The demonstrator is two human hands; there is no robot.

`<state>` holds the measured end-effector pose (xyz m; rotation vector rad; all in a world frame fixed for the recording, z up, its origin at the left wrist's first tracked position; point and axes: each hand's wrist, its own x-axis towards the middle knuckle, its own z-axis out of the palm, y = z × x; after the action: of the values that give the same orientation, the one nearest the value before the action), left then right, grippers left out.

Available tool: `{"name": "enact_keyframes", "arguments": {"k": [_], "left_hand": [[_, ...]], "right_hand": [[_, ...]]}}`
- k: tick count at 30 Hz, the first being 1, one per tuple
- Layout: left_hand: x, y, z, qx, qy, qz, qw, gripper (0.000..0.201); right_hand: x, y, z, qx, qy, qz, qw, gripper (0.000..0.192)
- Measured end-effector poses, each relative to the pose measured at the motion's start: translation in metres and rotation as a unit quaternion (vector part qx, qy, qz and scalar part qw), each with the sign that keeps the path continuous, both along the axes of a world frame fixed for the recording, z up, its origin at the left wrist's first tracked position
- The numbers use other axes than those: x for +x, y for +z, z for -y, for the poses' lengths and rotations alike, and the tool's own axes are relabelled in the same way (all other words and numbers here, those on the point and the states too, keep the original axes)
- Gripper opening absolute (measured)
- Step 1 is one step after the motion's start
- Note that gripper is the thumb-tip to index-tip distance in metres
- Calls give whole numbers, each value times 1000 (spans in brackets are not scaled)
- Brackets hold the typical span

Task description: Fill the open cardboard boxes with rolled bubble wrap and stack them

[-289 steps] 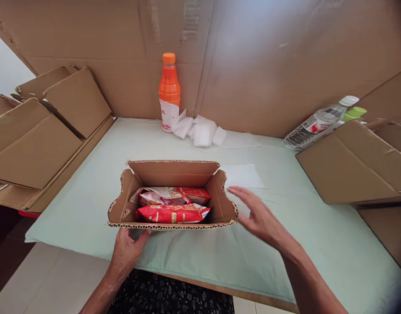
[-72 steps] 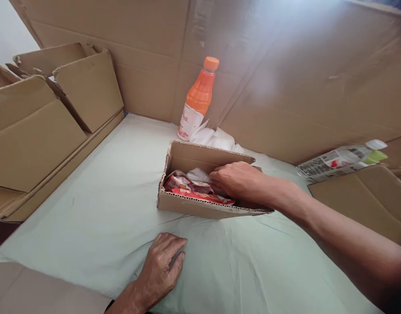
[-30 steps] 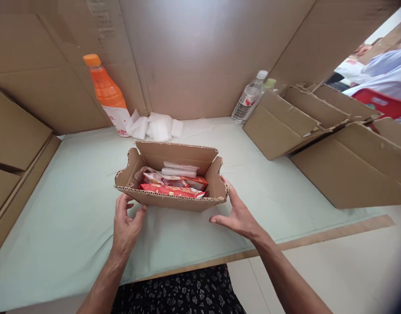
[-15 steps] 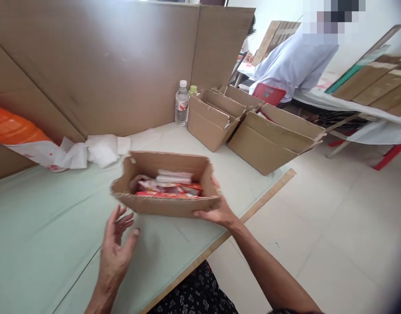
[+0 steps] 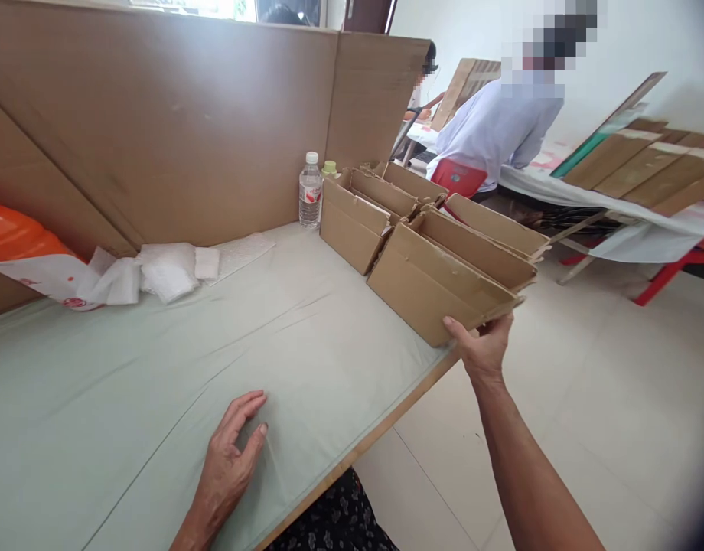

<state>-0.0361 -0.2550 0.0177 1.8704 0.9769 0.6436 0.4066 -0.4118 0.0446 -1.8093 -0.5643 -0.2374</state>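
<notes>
The right hand (image 5: 483, 348) reaches out to about two o'clock and pinches the near lower corner of a flattened cardboard box (image 5: 444, 279), thumb on its face and fingers beneath, at the table's right edge. The box's long axis runs from roughly eight o'clock up to two o'clock, leaning against more folded boxes (image 5: 363, 210) behind it. The left hand (image 5: 233, 451) lies open, palm down, on the pale green table cover (image 5: 157, 367) at six o'clock, well apart from the box, so the right hand is far nearer. A water bottle (image 5: 310, 191) stands at twelve o'clock before a cardboard wall (image 5: 174, 130); white foam pieces (image 5: 162, 272) lie at ten o'clock. Beyond, a person in a light shirt (image 5: 495, 130) sits at another table.
</notes>
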Motion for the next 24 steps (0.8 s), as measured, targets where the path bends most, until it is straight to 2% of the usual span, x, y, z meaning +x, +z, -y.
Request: {"name": "enact_keyframes", "arguments": {"k": [3,5,8,10,12,14,15,17,18,20,22,23,24], "left_hand": [[1,-3,1,8,10,4,1000,35],[1,-3,4,12,14,13,1000,34],[1,0,11,7,4,22,1000,30],[1,6,15,6,-6,36,999,29],[1,11,17,4,-22,48,999,32],[-1,15,17,1,-38,56,998,36],[-3,16,16,-2,-45,58,997,39],[-10,19,15,5,-59,58,997,41],[-15,22,13,18,-62,54,996,41],[-34,29,6,74,-41,39,996,39],[-68,41,-9,185,50,-6,981,33],[-92,50,-17,246,118,-37,961,31],[-120,60,-27,304,200,-80,928,29]], "right_hand": [[-3,4,-4,-27,19,-7,999,94],[-18,2,1,-42,-3,-29,999,90],[-59,-8,14,-47,-64,-56,995,76],[-91,-14,21,-59,-76,-22,995,60],[-121,-18,19,-103,-35,17,994,46],[-146,-21,5,-174,78,38,981,40],[-159,-24,-8,-203,158,56,965,38],[-189,-31,-39,-217,325,132,911,34],[-208,-35,-56,-208,390,183,878,32],[-250,-42,-86,-185,480,280,810,31],[-293,-47,-106,-166,533,348,753,32],[-311,-49,-112,-152,553,371,731,33],[-327,-50,-116,-134,568,388,714,33]]}}
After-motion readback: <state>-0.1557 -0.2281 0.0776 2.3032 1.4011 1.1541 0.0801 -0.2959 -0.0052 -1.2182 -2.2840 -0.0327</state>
